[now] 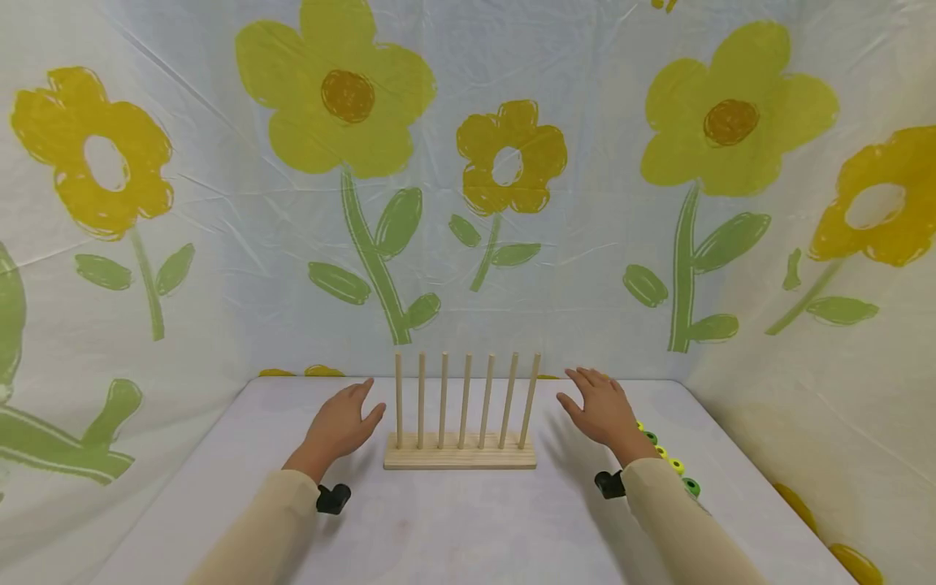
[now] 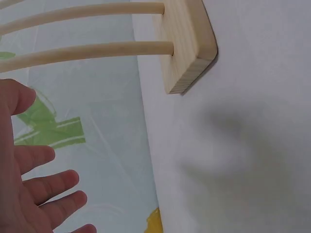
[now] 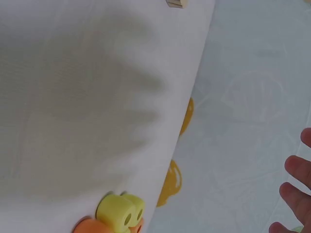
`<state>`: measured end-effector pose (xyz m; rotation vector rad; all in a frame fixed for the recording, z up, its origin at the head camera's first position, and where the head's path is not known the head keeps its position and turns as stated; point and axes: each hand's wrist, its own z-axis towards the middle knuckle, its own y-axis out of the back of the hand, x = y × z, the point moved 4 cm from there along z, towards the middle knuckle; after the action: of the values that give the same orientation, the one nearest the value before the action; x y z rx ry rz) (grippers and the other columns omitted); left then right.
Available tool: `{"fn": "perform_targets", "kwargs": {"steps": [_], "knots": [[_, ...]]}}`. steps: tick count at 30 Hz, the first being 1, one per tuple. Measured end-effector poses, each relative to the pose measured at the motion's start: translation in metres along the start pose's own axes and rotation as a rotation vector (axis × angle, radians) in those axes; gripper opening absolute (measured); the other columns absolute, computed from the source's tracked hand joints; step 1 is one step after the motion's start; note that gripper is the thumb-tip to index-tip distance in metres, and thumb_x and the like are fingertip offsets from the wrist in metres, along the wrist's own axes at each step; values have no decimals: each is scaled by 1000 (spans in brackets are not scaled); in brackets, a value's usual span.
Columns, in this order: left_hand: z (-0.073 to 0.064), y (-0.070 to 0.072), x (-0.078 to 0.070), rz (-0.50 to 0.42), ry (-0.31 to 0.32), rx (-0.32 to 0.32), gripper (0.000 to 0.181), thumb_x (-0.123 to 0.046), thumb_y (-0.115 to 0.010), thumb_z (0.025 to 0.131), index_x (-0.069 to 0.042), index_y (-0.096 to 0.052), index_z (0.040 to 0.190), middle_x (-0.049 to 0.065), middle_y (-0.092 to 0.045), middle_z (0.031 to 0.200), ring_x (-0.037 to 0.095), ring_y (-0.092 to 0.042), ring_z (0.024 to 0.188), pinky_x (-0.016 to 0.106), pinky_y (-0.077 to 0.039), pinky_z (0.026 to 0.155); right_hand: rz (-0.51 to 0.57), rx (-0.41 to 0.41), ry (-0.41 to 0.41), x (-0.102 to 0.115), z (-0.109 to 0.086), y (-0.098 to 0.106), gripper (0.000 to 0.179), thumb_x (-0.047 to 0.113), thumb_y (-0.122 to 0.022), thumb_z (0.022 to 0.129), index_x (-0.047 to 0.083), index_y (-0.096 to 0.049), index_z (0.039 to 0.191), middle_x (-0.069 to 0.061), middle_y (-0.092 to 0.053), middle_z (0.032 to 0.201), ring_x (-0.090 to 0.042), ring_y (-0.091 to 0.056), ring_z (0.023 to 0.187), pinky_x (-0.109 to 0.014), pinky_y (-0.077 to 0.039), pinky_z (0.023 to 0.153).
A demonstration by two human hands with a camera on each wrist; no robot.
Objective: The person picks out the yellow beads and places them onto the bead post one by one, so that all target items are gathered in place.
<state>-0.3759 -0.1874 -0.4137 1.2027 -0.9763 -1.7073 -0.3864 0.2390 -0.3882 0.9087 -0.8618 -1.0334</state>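
A wooden rack (image 1: 459, 460) stands on the table, with a row of several upright pegs rising from its flat base. Left of it my left hand (image 1: 338, 426) hovers with fingers spread, touching nothing; the left wrist view shows the end of the base (image 2: 187, 53) beyond the thumb. On the rack's other side, my right hand (image 1: 603, 410) is held above the table, its fingers extended and holding nothing. Partly hidden behind the right wrist lie green and yellow beads (image 1: 676, 466) with holes. Yellow beads (image 3: 114, 212) and an orange bead (image 3: 92, 227) appear in the right wrist view.
A white cloth covers the table (image 1: 468, 528). Behind and at both sides hangs a sheet (image 1: 570, 284) printed with yellow flowers, meeting the table's back edge just behind the rack. Each wrist wears a small black device (image 1: 333, 499).
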Motion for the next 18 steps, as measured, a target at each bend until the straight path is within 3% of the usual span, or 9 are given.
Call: {"fn": "perform_targets", "kwargs": {"steps": [18], "knots": [[-11,-23,4,-141,16,75,67,-44,-55,95,-7,-38,148,23,-42,148,43,-39,137,59,-34,111,99,-42,24,-10,-18,12,55,38,-57,96,7,-49,140,-19,-50,143,-41,-44,133,-64,-30,110]]}}
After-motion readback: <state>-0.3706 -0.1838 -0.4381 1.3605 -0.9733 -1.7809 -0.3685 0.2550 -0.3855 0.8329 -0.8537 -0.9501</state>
